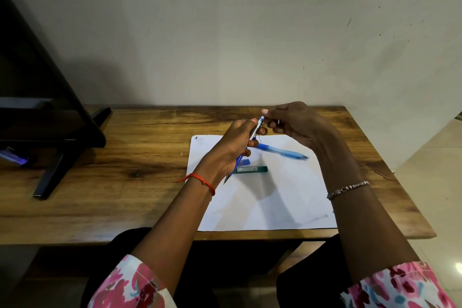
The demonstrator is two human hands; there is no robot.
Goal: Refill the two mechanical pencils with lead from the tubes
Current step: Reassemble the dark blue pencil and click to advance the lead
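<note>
On the white sheet (262, 197), the green lead tube (252, 169) lies crosswise, within easy reach. Above it, the left hand (233, 149) is closed around a mechanical pencil (252, 136), tip down toward the person and cap end raised, presenting it for loading. Beyond, the right hand (291, 121) pinches at that cap end, contents indiscernible; the second pencil (282, 150) lies on the sheet, running left to right.

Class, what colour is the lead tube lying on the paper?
Dark green, with a pale label; the lead tube shows in the head view.
</note>
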